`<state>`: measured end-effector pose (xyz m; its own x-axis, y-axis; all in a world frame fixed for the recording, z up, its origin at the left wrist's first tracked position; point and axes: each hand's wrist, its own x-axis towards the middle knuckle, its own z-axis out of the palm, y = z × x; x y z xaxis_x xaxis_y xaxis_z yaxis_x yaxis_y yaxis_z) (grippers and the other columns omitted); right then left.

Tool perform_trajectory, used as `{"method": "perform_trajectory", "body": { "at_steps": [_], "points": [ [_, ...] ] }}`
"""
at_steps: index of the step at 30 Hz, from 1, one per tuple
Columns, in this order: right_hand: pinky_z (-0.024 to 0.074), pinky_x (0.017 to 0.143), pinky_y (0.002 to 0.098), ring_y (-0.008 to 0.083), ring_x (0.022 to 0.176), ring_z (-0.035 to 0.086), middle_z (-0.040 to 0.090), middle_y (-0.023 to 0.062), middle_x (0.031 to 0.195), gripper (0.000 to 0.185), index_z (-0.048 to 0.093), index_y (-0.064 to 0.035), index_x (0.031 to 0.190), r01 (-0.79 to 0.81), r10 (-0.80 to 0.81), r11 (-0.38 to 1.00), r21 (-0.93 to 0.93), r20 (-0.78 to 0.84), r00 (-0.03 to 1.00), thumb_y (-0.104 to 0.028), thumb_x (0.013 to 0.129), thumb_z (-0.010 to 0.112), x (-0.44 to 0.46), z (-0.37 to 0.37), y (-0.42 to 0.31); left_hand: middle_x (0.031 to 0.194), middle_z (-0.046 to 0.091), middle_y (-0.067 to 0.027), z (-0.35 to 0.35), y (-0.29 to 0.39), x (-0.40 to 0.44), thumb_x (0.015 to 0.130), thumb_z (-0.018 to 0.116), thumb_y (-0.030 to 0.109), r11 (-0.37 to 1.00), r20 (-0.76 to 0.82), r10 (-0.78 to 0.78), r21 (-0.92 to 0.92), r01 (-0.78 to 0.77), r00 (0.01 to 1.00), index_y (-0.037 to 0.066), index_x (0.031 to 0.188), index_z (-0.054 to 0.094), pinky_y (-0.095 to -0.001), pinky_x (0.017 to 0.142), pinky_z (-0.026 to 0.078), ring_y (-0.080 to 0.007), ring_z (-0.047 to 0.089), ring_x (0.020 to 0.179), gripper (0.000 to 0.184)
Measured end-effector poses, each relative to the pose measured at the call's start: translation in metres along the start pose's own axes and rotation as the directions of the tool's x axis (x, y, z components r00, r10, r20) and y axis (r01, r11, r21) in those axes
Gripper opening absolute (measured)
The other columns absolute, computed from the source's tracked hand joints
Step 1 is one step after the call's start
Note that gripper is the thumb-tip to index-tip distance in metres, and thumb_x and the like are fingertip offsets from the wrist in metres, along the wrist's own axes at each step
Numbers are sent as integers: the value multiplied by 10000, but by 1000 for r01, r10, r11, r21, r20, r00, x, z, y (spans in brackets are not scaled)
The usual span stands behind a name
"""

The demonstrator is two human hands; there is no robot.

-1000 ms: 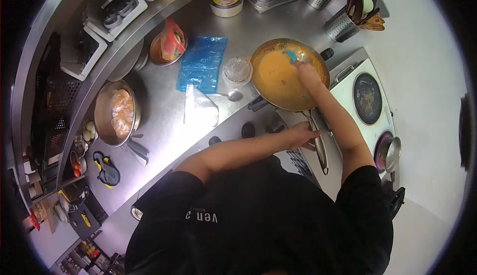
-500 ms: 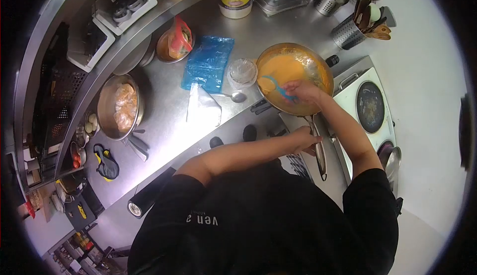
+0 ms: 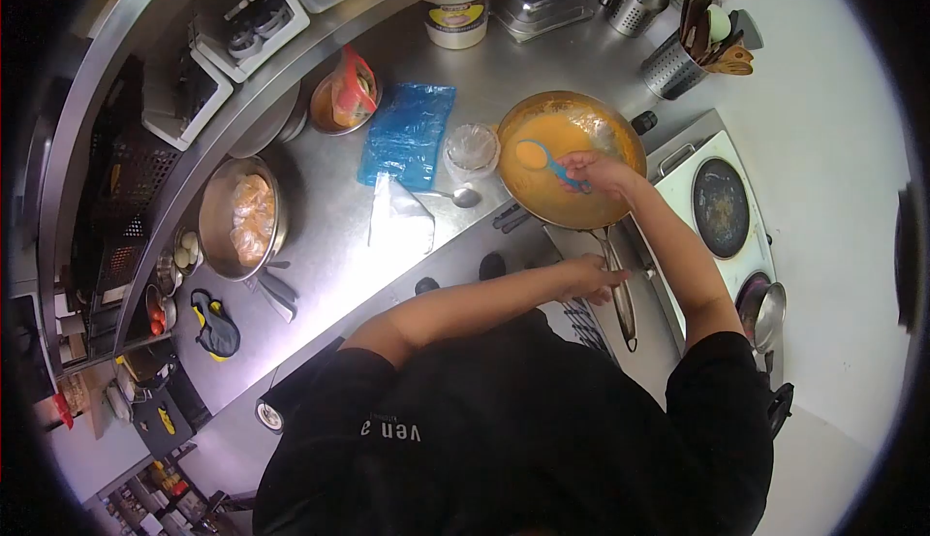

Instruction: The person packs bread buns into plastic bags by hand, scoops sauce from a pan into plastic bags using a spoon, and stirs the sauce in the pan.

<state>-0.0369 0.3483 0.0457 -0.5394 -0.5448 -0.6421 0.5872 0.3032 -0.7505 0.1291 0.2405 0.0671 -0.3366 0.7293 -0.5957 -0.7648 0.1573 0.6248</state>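
Observation:
A wide frying pan (image 3: 518, 197) of orange sauce (image 3: 572, 133) stands at the counter's right end. My left hand (image 3: 593, 277) is closed on its long metal handle (image 3: 625, 315). Over the sauce, my right hand (image 3: 596, 173) grips a blue spoon (image 3: 559, 169) by its short handle, fingers pinched around it. The spoon's bowl is full of orange sauce and sits at or just above the surface; I cannot tell which. Left of the pan is a clear plastic tub (image 3: 472, 151) with film in it.
A blue plastic bag (image 3: 408, 132), a white sheet (image 3: 400, 218) and a metal spoon (image 3: 465, 197) lie on the steel counter. Farther left stands a pot (image 3: 277, 236) with wrapped food. Right are hotplates (image 3: 721, 208); utensil holders (image 3: 672, 69) stand behind.
The blue spoon has turned from edge-on to level, and its bowl now shows orange sauce. My left hand stays on the pan handle. The whole view has shifted slightly.

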Motion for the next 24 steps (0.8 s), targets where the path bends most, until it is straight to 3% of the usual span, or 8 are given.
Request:
{"method": "perform_trajectory", "body": {
  "at_steps": [6, 10, 14, 17, 18, 21, 22, 24],
  "points": [
    [489, 837, 303, 165, 919, 601, 627, 80, 1065, 269, 533, -12, 1189, -11, 14, 997, 77, -37, 999, -38, 924, 498, -16, 0, -5, 915, 594, -132, -6, 1, -22, 845, 660, 414, 978, -144, 14, 209, 16, 989, -53, 1020, 540, -284, 699, 535, -194, 626, 772, 513],
    [511, 814, 300, 203, 926, 620, 624, 129, 1067, 274, 499, 15, 1207, 37, -20, 981, 192, -92, 996, -41, 939, 475, -31, 13, -7, 878, 598, -103, -31, 7, -55, 849, 662, 369, 984, -104, 109, 150, -93, 989, -36, 997, 551, -278, 651, 536, -185, 639, 754, 445],
    [519, 793, 296, 207, 949, 624, 613, 145, 1115, 294, 484, 9, 1229, 52, -29, 972, 229, -103, 994, -44, 940, 474, -39, 16, -9, 837, 599, -75, -49, 2, -76, 851, 668, 337, 968, -309, 250, 79, -237, 917, -8, 962, 572, -262, 562, 511, -165, 632, 694, 374],
    [532, 750, 302, 203, 926, 631, 618, 135, 1088, 291, 491, -1, 1223, 53, -25, 985, 166, -169, 985, -39, 936, 475, -51, 21, -20, 834, 606, -80, -62, 10, -108, 864, 649, 249, 912, -567, 399, 329, -246, 720, 6, 944, 585, -269, 558, 480, -156, 614, 689, 263],
    [534, 718, 303, 199, 894, 634, 622, 124, 1065, 287, 496, -9, 1218, 44, -13, 989, 138, -220, 975, -39, 934, 471, -54, 24, -24, 860, 606, -97, -76, 3, -109, 856, 650, 220, 780, -583, 616, 548, -303, 531, 7, 939, 592, -291, 613, 478, -177, 611, 754, 236],
    [528, 660, 297, 185, 809, 625, 626, 103, 1014, 278, 507, -20, 1204, 58, -37, 996, 68, -276, 960, -40, 929, 464, -55, 27, -27, 1010, 582, -154, -111, 2, -128, 823, 665, 152, 421, -423, 906, 899, -124, 9, 11, 1027, 577, -370, 810, 442, -262, 555, 985, 263],
    [521, 635, 290, 175, 757, 614, 627, 93, 987, 274, 513, -24, 1196, 79, -68, 996, 30, -280, 958, -42, 927, 460, -55, 31, -30, 1010, 582, -154, -124, 4, -132, 823, 665, 152, 422, -425, 905, 898, -125, 3, 11, 1027, 577, -370, 810, 442, -262, 555, 985, 263],
    [513, 624, 282, 162, 720, 592, 625, 89, 978, 270, 516, -25, 1189, 87, -79, 996, 17, -285, 955, -42, 927, 457, -61, 46, -42, 1234, 507, -194, -150, 10, -137, 761, 745, 227, 329, -329, 931, 944, -26, -159, 4, 1252, 459, -394, 961, 383, -319, 461, 1183, 610]
  ]
}}
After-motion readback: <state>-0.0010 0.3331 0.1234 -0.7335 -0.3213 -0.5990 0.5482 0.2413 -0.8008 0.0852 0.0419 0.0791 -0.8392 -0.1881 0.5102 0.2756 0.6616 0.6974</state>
